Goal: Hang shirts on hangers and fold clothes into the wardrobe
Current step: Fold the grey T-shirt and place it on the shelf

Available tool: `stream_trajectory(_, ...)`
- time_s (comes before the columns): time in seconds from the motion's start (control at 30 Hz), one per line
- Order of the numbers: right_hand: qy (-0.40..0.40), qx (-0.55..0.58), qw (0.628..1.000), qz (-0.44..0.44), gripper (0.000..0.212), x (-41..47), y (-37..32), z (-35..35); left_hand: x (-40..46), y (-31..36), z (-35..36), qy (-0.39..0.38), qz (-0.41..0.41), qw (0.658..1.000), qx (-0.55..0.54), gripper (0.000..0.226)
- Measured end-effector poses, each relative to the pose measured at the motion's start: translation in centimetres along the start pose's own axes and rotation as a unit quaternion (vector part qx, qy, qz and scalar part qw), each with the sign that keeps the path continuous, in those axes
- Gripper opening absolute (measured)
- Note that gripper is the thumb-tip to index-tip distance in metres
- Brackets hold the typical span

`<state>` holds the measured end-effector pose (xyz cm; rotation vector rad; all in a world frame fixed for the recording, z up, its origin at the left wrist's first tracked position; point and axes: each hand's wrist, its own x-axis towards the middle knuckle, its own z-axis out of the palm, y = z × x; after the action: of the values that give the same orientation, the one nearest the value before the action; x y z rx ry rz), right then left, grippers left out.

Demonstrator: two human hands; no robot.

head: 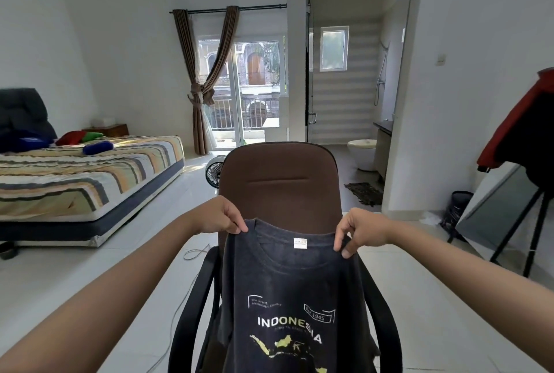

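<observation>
A dark grey T-shirt (295,288) with "INDONESIA" and a yellow map printed on it hangs in front of me, its front facing me and a white label at the collar. My left hand (223,216) pinches its left shoulder. My right hand (361,230) pinches its right shoulder. The shirt is held up in front of a brown office chair (280,180) with black armrests, and its lower part runs out of the bottom of the view. No hanger or wardrobe is in view.
A striped bed (81,177) with pillows stands at the left. A small fan (214,173) and a loose cable (196,252) lie on the floor behind the chair. A tripod stand (521,222) draped with a red and black garment (521,129) is at the right. A bathroom doorway is beyond.
</observation>
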<state>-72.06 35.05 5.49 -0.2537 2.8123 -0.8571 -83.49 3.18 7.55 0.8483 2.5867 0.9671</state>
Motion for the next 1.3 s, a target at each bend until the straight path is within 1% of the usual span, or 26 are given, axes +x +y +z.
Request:
stream_trajectory(0.1,0.019,-0.031,0.999,0.0,0.024,0.4,-0.1,-0.5,0.3,1.0,0.1,0.014,0.013,0.999,0.033,0.025)
stream_trajectory(0.2,0.019,-0.035,0.999,0.016,0.018,0.3,-0.5,-1.0,0.4,1.7,0.0,0.029,0.018,0.999,0.03,0.025)
stream_trajectory(0.27,0.005,-0.041,0.999,0.031,0.015,0.1,-0.6,-1.3,0.5,2.0,0.1,0.029,0.026,0.999,0.037,0.021)
stream_trajectory(0.33,0.01,-0.046,0.998,0.029,0.015,0.0,-0.4,-1.4,0.4,2.3,0.4,0.031,0.037,0.998,0.044,0.014)
stream_trajectory(0.4,0.039,-0.04,0.998,0.01,0.018,-0.1,-0.3,-1.3,0.2,2.4,0.6,0.046,0.052,0.997,0.036,0.01)
stream_trajectory(0.43,0.066,-0.025,0.997,0.001,0.019,-0.2,-0.3,-1.3,0.0,2.4,0.6,0.063,0.061,0.996,0.028,0.009)
stream_trajectory(0.47,0.097,0.007,0.995,-0.006,0.02,-0.3,-0.2,-1.2,-0.1,2.4,0.5,0.083,0.07,0.994,0.016,0.009)
stream_trajectory(0.53,0.15,0.108,0.983,-0.009,0.019,-0.5,-0.1,-1.5,-0.5,2.7,0.1,0.13,0.085,0.988,-0.026,0.014)
stream_trajectory(0.6,0.179,0.161,0.97,-0.017,0.017,-0.7,-0.5,-2.1,-0.7,3.2,-0.5,0.163,0.094,0.98,-0.067,0.017)
stream_trajectory(0.7,0.212,0.129,0.967,-0.053,0.017,-0.6,-1.7,-3.5,-0.9,4.2,-1.5,0.191,0.098,0.973,-0.087,0.016)
stream_trajectory(0.87,0.263,0.065,0.958,-0.095,0.022,-0.3,-4.2,-6.6,-0.7,5.8,-4.0,0.227,0.108,0.962,-0.11,0.022)
stream_trajectory(1.07,0.263,0.032,0.956,-0.13,0.029,0.1,-7.2,-9.4,-0.2,7.7,-6.4,0.224,0.117,0.963,-0.091,0.013)
stream_trajectory(1.2,0.248,0.061,0.958,-0.132,0.028,0.6,-7.7,-10.2,-0.2,7.5,-6.7,0.223,0.113,0.965,-0.084,0.015)
stream_trajectory(1.3,0.217,0.088,0.965,-0.121,0.028,1.1,-7.5,-10.6,-0.2,7.2,-6.3,0.232,0.115,0.957,-0.131,0.015)
